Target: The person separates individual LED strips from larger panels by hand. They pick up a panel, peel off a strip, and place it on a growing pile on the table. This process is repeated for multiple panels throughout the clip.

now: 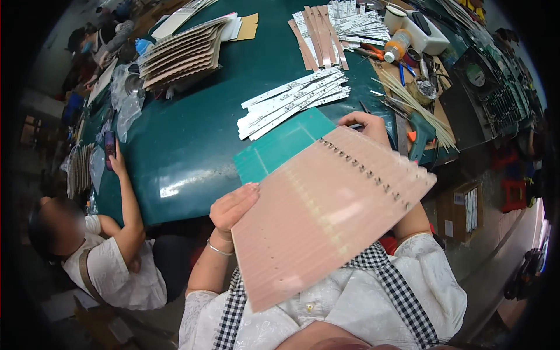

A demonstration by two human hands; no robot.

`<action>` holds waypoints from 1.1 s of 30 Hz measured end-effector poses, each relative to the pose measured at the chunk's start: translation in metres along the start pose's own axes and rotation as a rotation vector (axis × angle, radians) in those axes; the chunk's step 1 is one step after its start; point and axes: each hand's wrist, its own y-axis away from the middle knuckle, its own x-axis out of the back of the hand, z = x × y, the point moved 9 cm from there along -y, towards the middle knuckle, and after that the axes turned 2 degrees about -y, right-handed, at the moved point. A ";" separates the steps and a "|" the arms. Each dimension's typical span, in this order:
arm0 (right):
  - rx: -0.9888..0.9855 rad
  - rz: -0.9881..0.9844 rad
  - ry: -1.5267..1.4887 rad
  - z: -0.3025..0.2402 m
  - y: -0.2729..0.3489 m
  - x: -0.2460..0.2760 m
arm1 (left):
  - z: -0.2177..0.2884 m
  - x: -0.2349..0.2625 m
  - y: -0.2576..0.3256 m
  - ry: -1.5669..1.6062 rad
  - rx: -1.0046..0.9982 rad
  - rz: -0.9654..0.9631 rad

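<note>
Panel (pixel 291 245) of glossy pinkish-brown ridged sheet, tilted, in front of the wearer's torso and over the near table edge; a row of small dark metal fittings crosses its right part, and a pale yellowish streak marks its middle. The left hand (pixel 233 207) is closed on the panel's left edge, fingers bent together; a silver bangle (pixel 220 249) circles the wrist. The right hand (pixel 370 123) is at the far edge, fingers bent; the panel covers part of it, so how firmly it closes cannot be told. Beneath the panel, black-and-white checked straps (pixel 402 297) cross a white patterned shirt (pixel 440 274). Just beyond lies a flat bright-green rectangular mat (pixel 274 149) on the dark green table (pixel 181 140). At left, a seated co-worker (pixel 116 262) in white holds up a dark handheld phone (pixel 109 146). Farther on, white patterned strips (pixel 294 102) lie fanned near the mat; to their right are a green glue gun (pixel 421 135) and thin pale sticks (pixel 423 108). Toward the far side stand a stack of brown ridged sheets (pixel 181 55), left, and an orange bottle (pixel 398 45), right.
</note>
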 end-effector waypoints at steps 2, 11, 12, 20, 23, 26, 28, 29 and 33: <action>-0.009 -0.051 -0.050 0.003 -0.003 -0.002 | 0.001 -0.002 0.002 0.001 -0.036 -0.021; -0.004 -0.091 -0.062 0.017 -0.007 -0.002 | -0.004 -0.006 0.006 -0.111 -0.021 -0.116; -0.012 -0.092 -0.059 0.019 -0.007 -0.002 | -0.007 -0.006 0.007 -0.085 0.022 -0.125; -0.054 0.014 -0.273 0.022 -0.038 0.011 | -0.046 0.032 -0.012 0.190 0.390 0.224; -0.077 0.073 -0.306 0.037 -0.084 0.021 | -0.087 0.054 0.013 0.511 0.651 0.601; -0.080 0.135 -0.256 0.044 -0.118 0.029 | -0.100 0.054 0.004 0.641 0.741 0.608; -0.033 0.179 -0.161 0.044 -0.129 0.035 | -0.109 0.048 0.009 0.672 0.829 0.611; 0.005 0.183 -0.064 0.031 -0.129 0.028 | -0.111 0.045 0.022 0.672 0.893 0.592; 0.333 0.397 0.387 -0.021 -0.095 0.038 | -0.101 0.028 0.045 0.729 1.074 0.509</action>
